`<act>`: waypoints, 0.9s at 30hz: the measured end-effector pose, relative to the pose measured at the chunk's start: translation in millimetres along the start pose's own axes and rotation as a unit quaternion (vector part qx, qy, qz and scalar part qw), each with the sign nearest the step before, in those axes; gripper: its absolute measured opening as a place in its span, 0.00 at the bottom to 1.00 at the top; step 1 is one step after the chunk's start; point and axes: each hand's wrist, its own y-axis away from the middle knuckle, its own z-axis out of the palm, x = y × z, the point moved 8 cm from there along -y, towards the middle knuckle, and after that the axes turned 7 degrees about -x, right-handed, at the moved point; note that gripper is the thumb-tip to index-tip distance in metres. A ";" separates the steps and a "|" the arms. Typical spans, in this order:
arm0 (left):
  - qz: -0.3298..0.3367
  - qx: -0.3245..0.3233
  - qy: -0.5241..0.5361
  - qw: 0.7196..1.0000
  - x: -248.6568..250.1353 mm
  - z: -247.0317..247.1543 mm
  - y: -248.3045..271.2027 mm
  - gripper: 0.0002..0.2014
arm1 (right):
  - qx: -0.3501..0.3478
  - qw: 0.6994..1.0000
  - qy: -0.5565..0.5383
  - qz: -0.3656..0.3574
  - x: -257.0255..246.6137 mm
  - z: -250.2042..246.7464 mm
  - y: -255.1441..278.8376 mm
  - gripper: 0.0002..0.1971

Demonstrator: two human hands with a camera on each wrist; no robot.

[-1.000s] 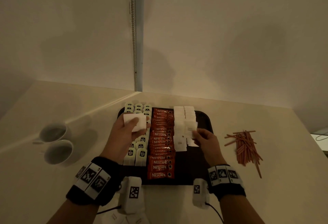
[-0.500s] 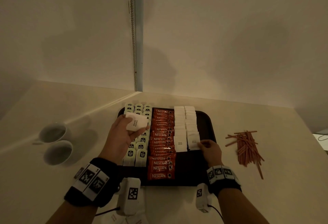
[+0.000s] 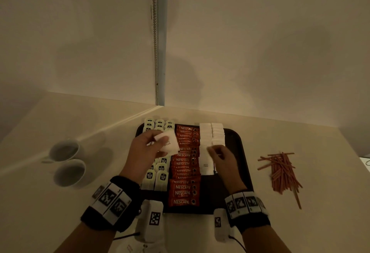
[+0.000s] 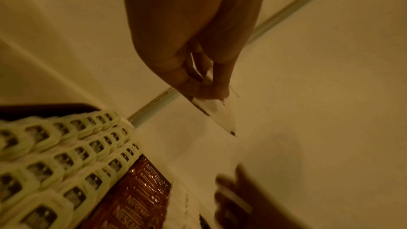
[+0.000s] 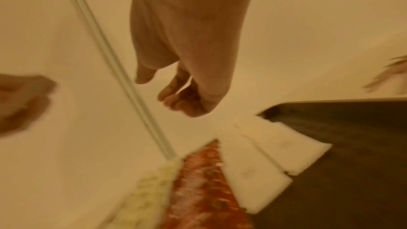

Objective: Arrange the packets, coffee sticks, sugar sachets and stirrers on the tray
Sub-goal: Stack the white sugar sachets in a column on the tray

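A dark tray (image 3: pixel 238 152) holds three rows of tea packets (image 3: pixel 161 172), a column of red coffee sticks (image 3: pixel 185 184) and two rows of white sugar sachets (image 3: pixel 206 164). My left hand (image 3: pixel 154 142) hovers above the tea rows and pinches a small stack of sugar sachets (image 3: pixel 169 142), seen edge-on as the stack (image 4: pixel 216 111) in the left wrist view. My right hand (image 3: pixel 213 150) hangs over the sugar rows (image 5: pixel 264 152) with its fingers (image 5: pixel 174 97) loosely curled and empty. Red-brown stirrers (image 3: pixel 282 170) lie in a loose pile on the table, right of the tray.
Two white cups (image 3: pixel 67 160) stand on the table left of the tray. The tray sits in a corner where two walls meet, with a vertical strip (image 3: pixel 158 52) up the joint. More white packets lie near the front table edge (image 3: pixel 148 230).
My right hand laid a sachet on the near end of the right sugar row, then lifted off and moved left and back toward my left hand. The left hand's stack shifted slightly right.
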 end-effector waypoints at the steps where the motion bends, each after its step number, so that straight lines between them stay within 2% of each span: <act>1: 0.020 -0.002 -0.051 0.998 5.3 2.1 -0.6 0.06 | -0.071 0.996 -0.044 -0.031 -23.5 19.1 6.9 0.06; 2: 0.040 -0.004 -0.097 0.994 11.5 5.5 -0.9 0.08 | -0.130 0.987 -0.078 -0.050 -42.5 36.0 14.4 0.09; 4: 0.076 -0.009 -0.161 0.984 21.9 13.6 -0.9 0.09 | -0.182 0.973 -0.120 -0.070 -65.5 56.7 26.1 0.11; 8: 0.117 -0.019 -0.178 0.977 32.3 22.6 1.8 0.07 | -0.170 0.959 -0.214 -0.072 -72.0 64.5 33.9 0.05; 12: 0.124 -0.013 -0.177 0.976 36.0 21.9 6.5 0.10 | -0.167 0.932 -0.318 -0.042 -66.1 68.1 38.9 0.02; 15: 0.127 -0.019 -0.192 0.973 37.6 25.2 11.9 0.07 | -0.154 0.925 -0.347 -0.023 -60.9 67.5 42.6 0.02; 17: 0.112 -0.029 -0.217 0.969 35.1 22.1 16.2 0.06 | -0.132 0.931 -0.340 -0.010 -53.6 57.2 43.2 0.04; 20: 0.074 -0.040 -0.250 0.965 25.9 0.7 29.0 0.07 | -0.057 0.947 -0.316 0.005 -29.4 21.5 38.3 0.04; 24: 0.007 -0.080 -0.250 0.965 -2.6 -46.9 58.2 0.06 | 0.034 0.987 -0.150 0.042 20.9 -21.6 28.7 0.09; 27: -0.033 -0.083 -0.262 0.961 -31.5 -87.3 81.2 0.09 | 0.053 0.994 -0.034 0.094 62.9 -29.4 21.8 0.09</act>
